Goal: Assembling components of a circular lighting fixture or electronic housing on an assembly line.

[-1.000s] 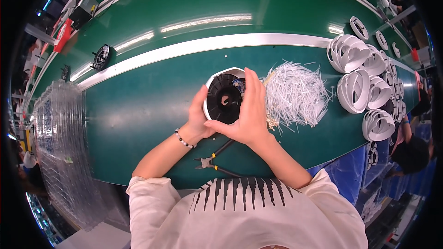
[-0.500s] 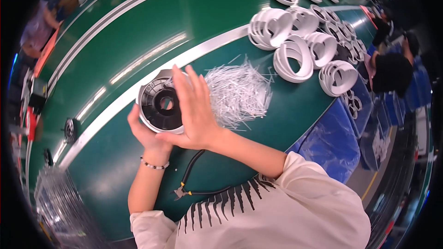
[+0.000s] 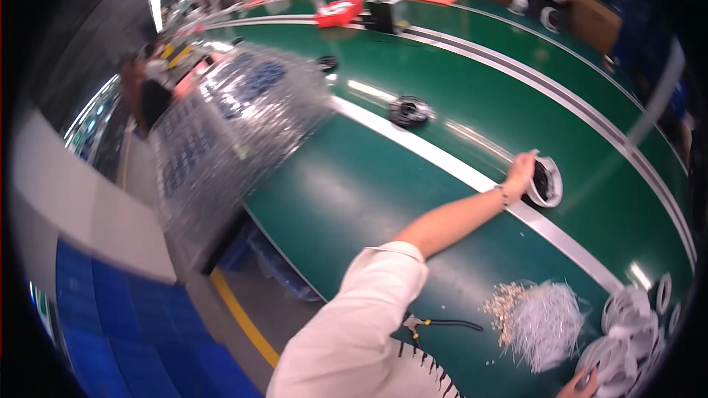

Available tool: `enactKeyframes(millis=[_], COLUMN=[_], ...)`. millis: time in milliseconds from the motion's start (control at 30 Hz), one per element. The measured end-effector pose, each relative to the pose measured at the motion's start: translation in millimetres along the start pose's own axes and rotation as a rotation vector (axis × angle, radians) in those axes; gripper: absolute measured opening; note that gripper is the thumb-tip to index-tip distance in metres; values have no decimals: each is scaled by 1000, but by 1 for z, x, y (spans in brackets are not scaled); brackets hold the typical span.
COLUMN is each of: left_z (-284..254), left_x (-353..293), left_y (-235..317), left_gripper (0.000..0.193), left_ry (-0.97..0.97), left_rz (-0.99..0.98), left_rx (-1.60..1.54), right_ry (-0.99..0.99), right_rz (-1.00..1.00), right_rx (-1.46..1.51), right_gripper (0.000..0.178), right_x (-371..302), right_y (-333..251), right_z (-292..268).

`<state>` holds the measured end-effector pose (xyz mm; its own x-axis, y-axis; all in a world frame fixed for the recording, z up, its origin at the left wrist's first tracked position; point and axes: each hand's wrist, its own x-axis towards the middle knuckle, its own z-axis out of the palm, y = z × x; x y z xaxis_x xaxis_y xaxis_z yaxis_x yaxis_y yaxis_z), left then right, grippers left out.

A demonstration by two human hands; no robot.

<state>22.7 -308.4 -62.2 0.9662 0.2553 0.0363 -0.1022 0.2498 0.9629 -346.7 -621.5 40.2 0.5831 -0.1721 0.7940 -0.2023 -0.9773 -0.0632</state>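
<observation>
My left hand (image 3: 521,174), with a beaded bracelet at the wrist, is stretched far out over the green conveyor belt. Its fingers are closed on the rim of a white round housing (image 3: 554,183) with a black inside, tilted on its side. At the lower right edge my right hand (image 3: 578,386) is partly cut off, its fingers closed at the edge of a white plastic ring (image 3: 596,360) in the pile. Beside that pile lies a heap of thin clear-white strips (image 3: 547,326), with small beige pieces (image 3: 503,305) along its left side.
Black-handled cutters (image 3: 444,323) lie near my body on the green table (image 3: 332,191). A black round part (image 3: 410,111) sits on the belt. Clear plastic trays (image 3: 251,96) are stacked at the left. A red bin (image 3: 339,13) and co-workers are across the belt.
My view has swung left. My right hand has let go of the housing and moved to the white rings. My left hand has carried the housing out over the belt.
</observation>
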Motion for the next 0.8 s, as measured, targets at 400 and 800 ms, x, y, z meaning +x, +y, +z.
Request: enactKeyframes(millis=[400,800], left_z=[-45,-143], left_x=[-1,24], left_y=[101,110], left_gripper=[22,28], left_ry=[68,8], left_rz=[626,130], left_rx=[1062,1558], right_ry=[239,-593], right_rz=[47,-477], right_rx=[-30,1237], right_gripper=[20,16], right_x=[11,-12], right_y=[23,-198], right_z=[6,-28])
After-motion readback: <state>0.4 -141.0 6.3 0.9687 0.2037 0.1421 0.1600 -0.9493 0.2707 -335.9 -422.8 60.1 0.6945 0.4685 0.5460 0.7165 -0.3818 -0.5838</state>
